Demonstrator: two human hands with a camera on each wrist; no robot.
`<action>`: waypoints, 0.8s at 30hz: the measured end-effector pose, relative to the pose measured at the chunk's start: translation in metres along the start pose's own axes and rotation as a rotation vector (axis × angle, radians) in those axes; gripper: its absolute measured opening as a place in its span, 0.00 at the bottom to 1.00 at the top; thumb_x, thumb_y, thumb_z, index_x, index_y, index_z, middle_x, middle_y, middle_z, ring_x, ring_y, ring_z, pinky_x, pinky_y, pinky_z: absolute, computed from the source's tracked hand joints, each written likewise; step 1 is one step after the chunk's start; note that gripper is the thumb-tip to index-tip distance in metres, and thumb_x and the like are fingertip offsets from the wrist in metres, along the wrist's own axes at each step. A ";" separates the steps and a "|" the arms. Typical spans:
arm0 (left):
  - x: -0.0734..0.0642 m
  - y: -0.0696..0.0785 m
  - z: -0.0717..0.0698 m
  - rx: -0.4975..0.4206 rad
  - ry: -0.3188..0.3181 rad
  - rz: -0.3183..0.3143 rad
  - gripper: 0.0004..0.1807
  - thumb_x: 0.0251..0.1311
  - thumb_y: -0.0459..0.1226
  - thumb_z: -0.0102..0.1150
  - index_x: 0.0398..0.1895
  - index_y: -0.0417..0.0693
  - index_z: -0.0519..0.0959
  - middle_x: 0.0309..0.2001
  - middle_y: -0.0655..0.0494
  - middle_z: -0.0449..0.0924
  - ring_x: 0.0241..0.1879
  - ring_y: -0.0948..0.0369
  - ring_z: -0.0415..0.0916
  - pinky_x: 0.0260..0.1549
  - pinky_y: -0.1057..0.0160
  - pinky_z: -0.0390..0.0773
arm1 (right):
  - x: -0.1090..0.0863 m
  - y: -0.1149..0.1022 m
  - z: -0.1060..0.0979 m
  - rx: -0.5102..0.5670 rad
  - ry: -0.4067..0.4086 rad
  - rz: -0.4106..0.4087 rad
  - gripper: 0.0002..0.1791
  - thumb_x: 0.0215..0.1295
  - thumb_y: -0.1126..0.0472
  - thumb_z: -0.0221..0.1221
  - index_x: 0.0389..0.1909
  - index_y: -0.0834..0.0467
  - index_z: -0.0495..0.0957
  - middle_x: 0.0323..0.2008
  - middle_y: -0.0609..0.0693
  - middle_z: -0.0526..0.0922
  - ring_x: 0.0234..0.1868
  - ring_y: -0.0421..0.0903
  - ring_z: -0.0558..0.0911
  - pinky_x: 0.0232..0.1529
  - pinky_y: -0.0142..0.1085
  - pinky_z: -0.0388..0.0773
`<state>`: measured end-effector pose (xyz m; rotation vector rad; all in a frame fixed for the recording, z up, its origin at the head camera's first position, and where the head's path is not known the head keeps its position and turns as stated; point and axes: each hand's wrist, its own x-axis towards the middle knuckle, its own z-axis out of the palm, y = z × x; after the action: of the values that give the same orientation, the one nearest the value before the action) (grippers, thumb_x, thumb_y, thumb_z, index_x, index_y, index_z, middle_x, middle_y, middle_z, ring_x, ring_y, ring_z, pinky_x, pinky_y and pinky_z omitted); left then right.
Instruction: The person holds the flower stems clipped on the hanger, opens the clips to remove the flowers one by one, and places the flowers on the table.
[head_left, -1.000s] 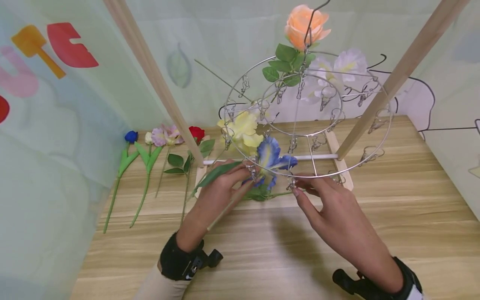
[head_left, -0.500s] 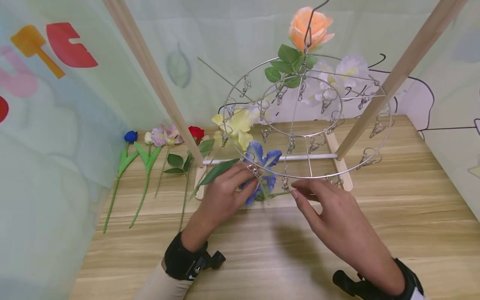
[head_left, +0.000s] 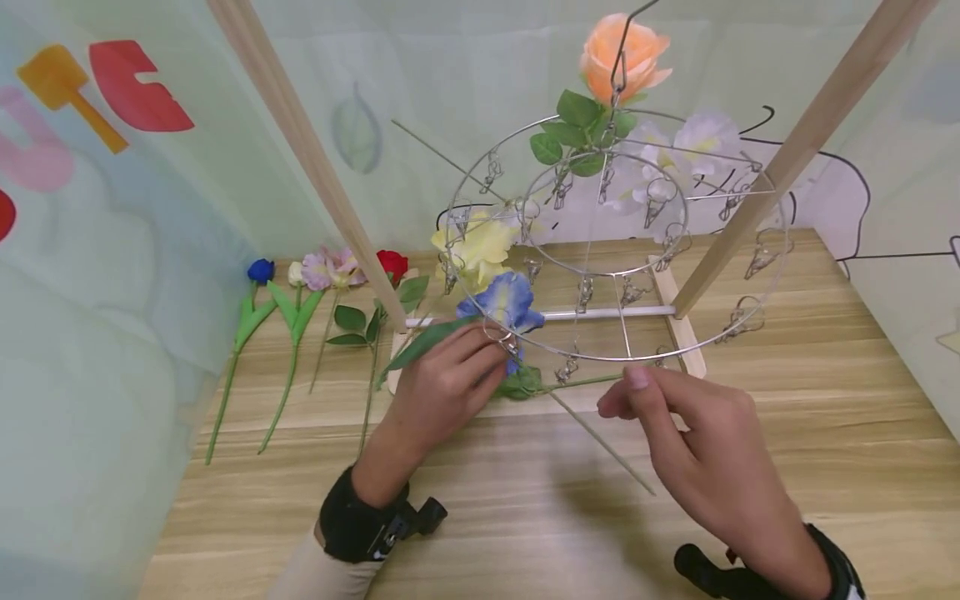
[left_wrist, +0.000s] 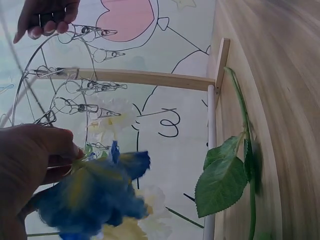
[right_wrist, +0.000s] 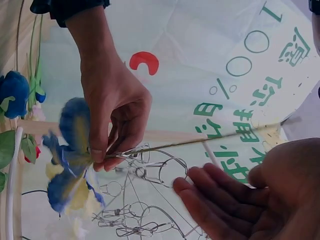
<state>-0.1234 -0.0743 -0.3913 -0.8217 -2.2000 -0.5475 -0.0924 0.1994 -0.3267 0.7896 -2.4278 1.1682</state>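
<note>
My left hand (head_left: pixel 442 383) pinches the stem (head_left: pixel 600 442) of a blue artificial iris (head_left: pixel 504 298) just below its bloom. Its fingers sit at a wire clip (head_left: pixel 508 340) on the front-left of a round metal clip hanger (head_left: pixel 630 358). In the right wrist view the iris (right_wrist: pixel 72 150) and the pinching left hand (right_wrist: pixel 115 95) show clearly. My right hand (head_left: pixel 705 442) hovers just in front of the hanger's rim, its fingers loosely bent and holding nothing. The right wrist view shows that hand (right_wrist: pixel 240 205) near a clip, palm partly visible.
A peach rose (head_left: pixel 622 58), white iris (head_left: pixel 701 146) and yellow iris (head_left: pixel 480 246) are at the hanger. Wooden posts (head_left: pixel 315 167) flank it. Blue (head_left: pixel 261 271), white, pink and red (head_left: pixel 392 265) flowers lie at left. A leafy green stem (left_wrist: pixel 220 177) lies beneath the hanger.
The iris bloom has shifted left and its stem has swung round to point toward the front right. My right hand has drawn back rightward from the front clip. The left hand stays at its clip.
</note>
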 end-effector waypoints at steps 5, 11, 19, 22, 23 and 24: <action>0.002 0.002 -0.003 0.054 -0.040 0.050 0.02 0.67 0.31 0.70 0.36 0.46 0.89 0.45 0.52 0.89 0.51 0.55 0.87 0.61 0.52 0.79 | -0.002 0.000 -0.006 0.132 0.114 -0.096 0.22 0.80 0.72 0.52 0.33 0.52 0.90 0.32 0.44 0.92 0.40 0.31 0.89 0.50 0.22 0.80; 0.005 0.005 -0.006 0.107 -0.102 0.077 0.05 0.60 0.32 0.75 0.39 0.48 0.91 0.44 0.53 0.89 0.50 0.56 0.85 0.60 0.53 0.77 | -0.003 0.000 -0.017 0.216 0.034 -0.206 0.14 0.75 0.73 0.58 0.43 0.55 0.91 0.39 0.48 0.93 0.45 0.35 0.90 0.52 0.23 0.81; 0.006 0.011 -0.007 0.213 -0.137 0.088 0.06 0.64 0.36 0.74 0.43 0.52 0.93 0.40 0.57 0.87 0.43 0.59 0.84 0.52 0.55 0.78 | -0.004 -0.006 -0.024 0.097 -0.211 -0.263 0.17 0.67 0.65 0.71 0.55 0.46 0.89 0.48 0.38 0.91 0.50 0.36 0.89 0.52 0.22 0.81; 0.007 0.013 -0.006 0.250 -0.121 0.101 0.09 0.64 0.34 0.74 0.45 0.54 0.93 0.38 0.57 0.87 0.41 0.59 0.83 0.50 0.55 0.78 | -0.006 -0.008 -0.023 0.028 -0.266 -0.245 0.20 0.67 0.61 0.72 0.57 0.42 0.87 0.52 0.34 0.89 0.52 0.35 0.88 0.54 0.22 0.80; 0.007 0.014 -0.006 0.260 -0.117 0.106 0.10 0.63 0.34 0.74 0.46 0.55 0.93 0.38 0.57 0.86 0.41 0.60 0.83 0.50 0.55 0.78 | -0.006 -0.008 -0.022 0.011 -0.277 -0.235 0.19 0.68 0.60 0.72 0.58 0.41 0.87 0.53 0.34 0.89 0.53 0.35 0.88 0.55 0.21 0.79; 0.007 0.015 -0.006 0.272 -0.115 0.110 0.10 0.63 0.34 0.74 0.46 0.56 0.93 0.37 0.57 0.86 0.40 0.60 0.83 0.49 0.55 0.77 | -0.007 -0.008 -0.020 0.001 -0.274 -0.237 0.20 0.68 0.59 0.72 0.58 0.41 0.87 0.53 0.34 0.89 0.54 0.36 0.88 0.57 0.21 0.78</action>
<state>-0.1140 -0.0642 -0.3800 -0.8383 -2.2525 -0.1450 -0.0814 0.2135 -0.3134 1.2724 -2.4551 1.0273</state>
